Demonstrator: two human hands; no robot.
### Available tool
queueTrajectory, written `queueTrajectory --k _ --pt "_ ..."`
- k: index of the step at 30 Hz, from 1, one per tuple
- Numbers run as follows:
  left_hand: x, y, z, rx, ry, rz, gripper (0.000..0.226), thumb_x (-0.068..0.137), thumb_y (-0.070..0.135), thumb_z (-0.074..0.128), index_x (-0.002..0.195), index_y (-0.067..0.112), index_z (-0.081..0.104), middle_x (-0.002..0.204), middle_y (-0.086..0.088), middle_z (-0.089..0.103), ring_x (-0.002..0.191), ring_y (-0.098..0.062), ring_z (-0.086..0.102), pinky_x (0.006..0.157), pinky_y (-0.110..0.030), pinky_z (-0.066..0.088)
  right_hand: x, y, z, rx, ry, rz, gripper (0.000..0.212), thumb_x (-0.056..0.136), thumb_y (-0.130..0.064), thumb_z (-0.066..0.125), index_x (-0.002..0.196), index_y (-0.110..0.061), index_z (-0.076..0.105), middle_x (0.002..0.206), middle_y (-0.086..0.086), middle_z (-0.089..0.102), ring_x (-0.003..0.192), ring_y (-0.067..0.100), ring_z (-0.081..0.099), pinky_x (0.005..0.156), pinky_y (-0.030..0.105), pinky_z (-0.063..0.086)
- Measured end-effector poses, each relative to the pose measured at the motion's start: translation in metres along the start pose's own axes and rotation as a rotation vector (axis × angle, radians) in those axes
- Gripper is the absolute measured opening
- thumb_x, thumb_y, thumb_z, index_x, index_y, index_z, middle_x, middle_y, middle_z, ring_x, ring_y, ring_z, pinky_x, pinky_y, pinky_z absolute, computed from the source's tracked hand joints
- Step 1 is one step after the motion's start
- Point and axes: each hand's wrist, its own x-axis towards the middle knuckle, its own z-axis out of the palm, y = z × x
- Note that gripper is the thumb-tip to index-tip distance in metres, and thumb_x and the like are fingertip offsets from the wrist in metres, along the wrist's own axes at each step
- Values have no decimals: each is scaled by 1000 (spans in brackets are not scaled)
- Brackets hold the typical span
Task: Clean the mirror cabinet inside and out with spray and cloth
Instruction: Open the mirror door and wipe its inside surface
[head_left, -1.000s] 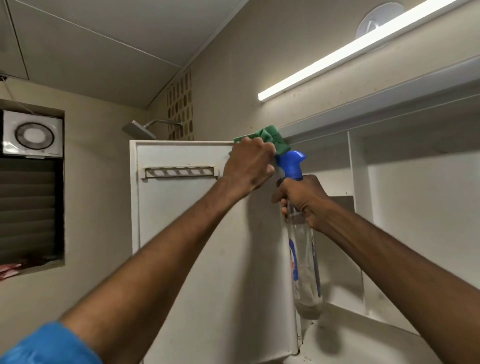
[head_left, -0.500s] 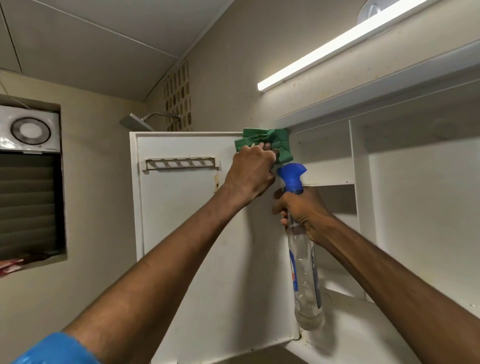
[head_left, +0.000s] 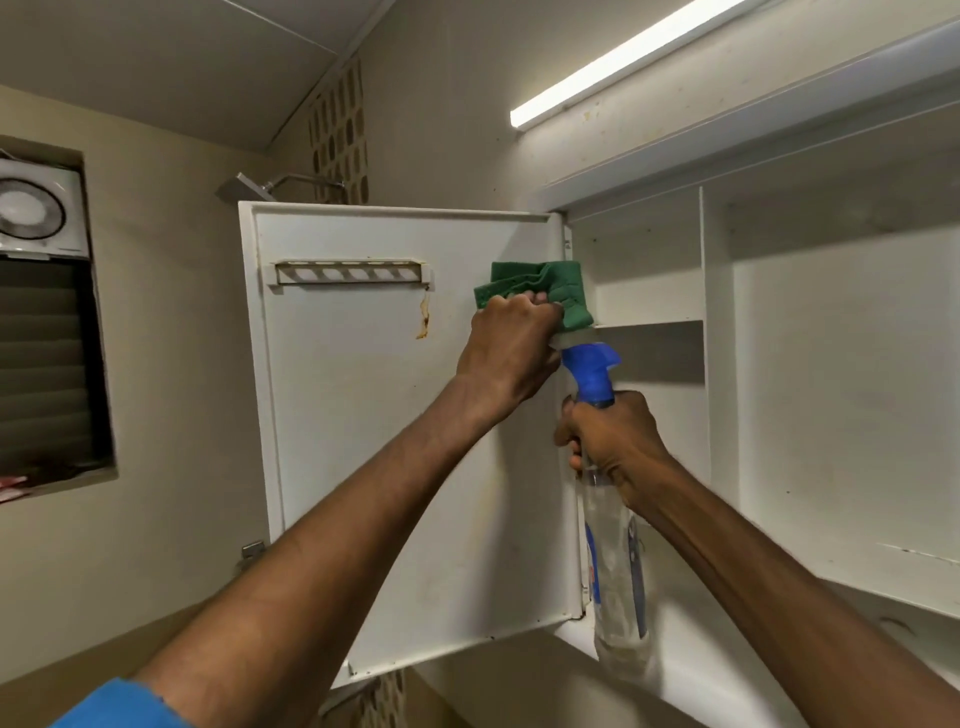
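Note:
The white cabinet door (head_left: 363, 441) hangs open to the left, its inner face towards me, with a brown drip stain (head_left: 424, 322) under a small white rack (head_left: 353, 273). My left hand (head_left: 511, 353) presses a green cloth (head_left: 540, 291) against the door's inner face near the hinge edge. Just right of it, my right hand (head_left: 610, 441) grips the neck of a clear spray bottle (head_left: 618, 571) with a blue trigger head (head_left: 589, 371), held upright in front of the cabinet's open interior (head_left: 831, 389).
Inside the cabinet are white shelves (head_left: 649, 325) and a vertical divider (head_left: 709, 364). A lit tube light (head_left: 613, 67) runs above it. A shower head (head_left: 249, 188), an exhaust fan (head_left: 36, 208) and a louvred window (head_left: 47, 364) are at the left.
My left hand has moved the green cloth down from the door's top edge onto its inner face. The view has shifted, and the spray bottle stays in my right hand.

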Motion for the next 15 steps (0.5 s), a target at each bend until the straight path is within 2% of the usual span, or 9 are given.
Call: queueTrajectory --k 4,9,15 --pt "-20 7 10 -4 -59 0 36 83 19 49 118 18 58 112 -4 61 97 -24 60 68 -34 48 -8 16 -6 37 -50 32 17 69 3 67 82 -9 67 46 1 55 38 15 51 46 25 48" --pt "-34 13 16 -6 -108 -16 42 82 19 49 123 17 54 120 -3 59 103 -22 58 72 -34 50 -16 33 -8 10 -63 74 13 74 1 66 81 -10 63 47 1 55 40 16 51 49 28 50" --pt "-54 22 24 -43 -145 -32 47 82 15 49 129 13 53 129 -8 58 117 -24 55 84 -36 50 -24 53 -11 1 -105 121 17 75 0 67 89 -9 68 45 0 55 39 15 51 48 26 50"
